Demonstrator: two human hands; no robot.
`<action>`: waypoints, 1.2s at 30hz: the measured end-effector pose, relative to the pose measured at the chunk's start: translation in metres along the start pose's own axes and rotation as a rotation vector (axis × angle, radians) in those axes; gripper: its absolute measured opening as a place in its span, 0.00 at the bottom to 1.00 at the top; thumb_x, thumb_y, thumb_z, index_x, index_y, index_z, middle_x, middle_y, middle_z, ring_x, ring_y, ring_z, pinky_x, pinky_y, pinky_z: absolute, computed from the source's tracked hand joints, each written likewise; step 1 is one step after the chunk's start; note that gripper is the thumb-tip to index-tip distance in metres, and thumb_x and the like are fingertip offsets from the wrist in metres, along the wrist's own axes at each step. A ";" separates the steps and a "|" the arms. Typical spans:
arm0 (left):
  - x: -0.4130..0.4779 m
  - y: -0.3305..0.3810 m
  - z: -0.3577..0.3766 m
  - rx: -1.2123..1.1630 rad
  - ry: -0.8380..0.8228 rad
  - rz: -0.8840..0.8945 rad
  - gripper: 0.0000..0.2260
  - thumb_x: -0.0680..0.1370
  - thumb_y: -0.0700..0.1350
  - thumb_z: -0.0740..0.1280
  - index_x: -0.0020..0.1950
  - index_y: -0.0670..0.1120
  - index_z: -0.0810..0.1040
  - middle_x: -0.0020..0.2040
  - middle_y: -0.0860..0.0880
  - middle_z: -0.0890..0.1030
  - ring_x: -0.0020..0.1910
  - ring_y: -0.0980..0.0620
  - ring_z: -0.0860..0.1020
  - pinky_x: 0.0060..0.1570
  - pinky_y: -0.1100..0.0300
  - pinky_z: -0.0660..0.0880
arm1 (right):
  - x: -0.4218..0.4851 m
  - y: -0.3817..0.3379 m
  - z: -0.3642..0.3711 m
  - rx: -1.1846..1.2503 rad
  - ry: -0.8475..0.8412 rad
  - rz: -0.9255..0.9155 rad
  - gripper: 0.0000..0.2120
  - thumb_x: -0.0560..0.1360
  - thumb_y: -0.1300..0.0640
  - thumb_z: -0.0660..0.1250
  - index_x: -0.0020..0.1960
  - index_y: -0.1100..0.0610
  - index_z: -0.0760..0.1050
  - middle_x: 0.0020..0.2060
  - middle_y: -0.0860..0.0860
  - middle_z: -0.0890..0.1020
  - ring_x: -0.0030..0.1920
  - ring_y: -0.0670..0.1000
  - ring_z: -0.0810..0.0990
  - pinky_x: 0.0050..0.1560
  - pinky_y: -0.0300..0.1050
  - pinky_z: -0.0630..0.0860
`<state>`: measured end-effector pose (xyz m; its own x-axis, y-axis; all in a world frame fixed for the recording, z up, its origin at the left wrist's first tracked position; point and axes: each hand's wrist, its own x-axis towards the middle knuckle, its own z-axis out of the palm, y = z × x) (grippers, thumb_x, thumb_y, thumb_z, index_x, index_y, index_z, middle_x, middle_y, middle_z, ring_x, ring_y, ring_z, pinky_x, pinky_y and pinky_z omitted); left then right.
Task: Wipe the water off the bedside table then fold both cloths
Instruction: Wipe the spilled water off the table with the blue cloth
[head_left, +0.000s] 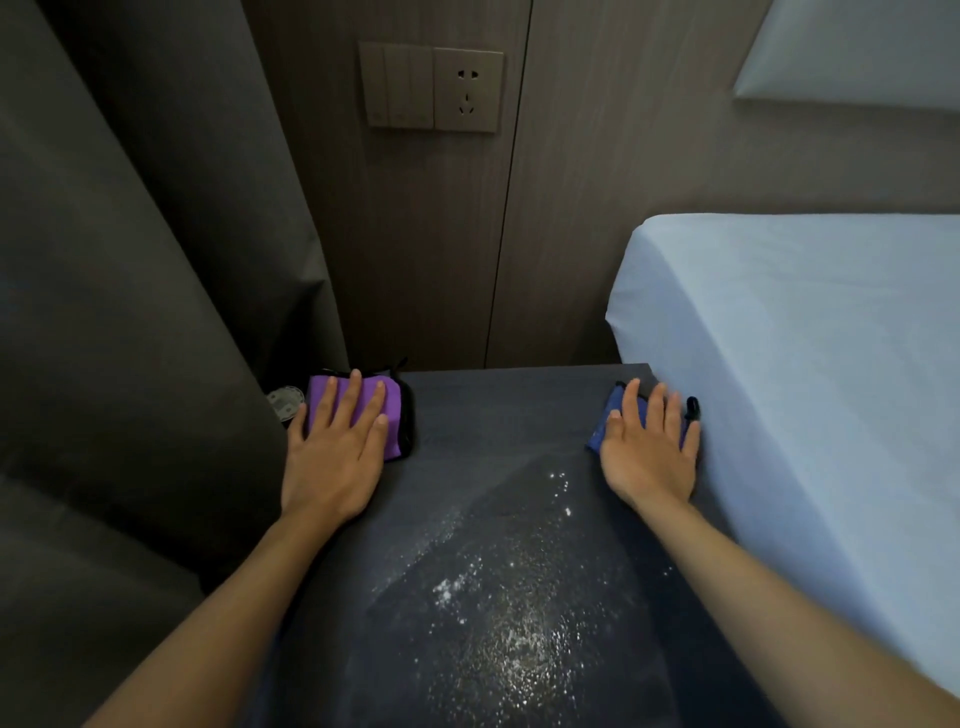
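Note:
The dark bedside table (483, 410) runs away from me, with a wet patch of water droplets (498, 613) shining down its middle and front. A folded purple cloth (397, 415) with black edging lies at the far left corner; my left hand (337, 447) rests flat on it, fingers spread. A blue cloth (605, 421) with black trim lies at the far right corner, mostly hidden under my right hand (649, 447), which lies flat on it with fingers apart.
A grey curtain (130, 312) hangs along the table's left side. A bed with a white sheet (805, 389) borders the right side. A wall panel with switches and a socket (431, 88) is behind. A small round object (283, 402) sits left of the purple cloth.

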<state>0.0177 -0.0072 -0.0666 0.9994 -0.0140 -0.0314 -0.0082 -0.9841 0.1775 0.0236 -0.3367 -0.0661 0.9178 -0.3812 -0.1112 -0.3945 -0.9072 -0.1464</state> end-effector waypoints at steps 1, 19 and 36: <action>0.001 -0.001 0.001 -0.005 -0.001 -0.001 0.25 0.83 0.58 0.39 0.81 0.56 0.46 0.82 0.52 0.42 0.80 0.50 0.41 0.77 0.45 0.43 | -0.005 -0.007 0.001 0.031 -0.008 0.069 0.27 0.85 0.45 0.39 0.82 0.49 0.38 0.82 0.53 0.41 0.81 0.53 0.37 0.78 0.58 0.36; 0.002 -0.014 -0.014 -0.331 -0.017 0.015 0.28 0.79 0.53 0.67 0.77 0.54 0.65 0.82 0.45 0.41 0.79 0.45 0.38 0.76 0.45 0.43 | -0.116 -0.127 0.033 0.062 0.053 0.003 0.29 0.84 0.45 0.37 0.82 0.53 0.37 0.82 0.56 0.41 0.80 0.57 0.35 0.77 0.62 0.34; 0.010 -0.010 -0.039 -0.232 -0.133 -0.138 0.29 0.75 0.59 0.71 0.75 0.59 0.68 0.78 0.45 0.55 0.75 0.39 0.57 0.72 0.43 0.61 | -0.144 -0.151 0.036 0.105 0.045 -0.077 0.29 0.84 0.44 0.40 0.81 0.53 0.37 0.81 0.58 0.39 0.80 0.57 0.34 0.77 0.61 0.33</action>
<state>0.0292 0.0095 -0.0307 0.9772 0.0790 -0.1970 0.1507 -0.9119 0.3818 -0.0507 -0.1380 -0.0635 0.9458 -0.3205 -0.0518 -0.3228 -0.9114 -0.2553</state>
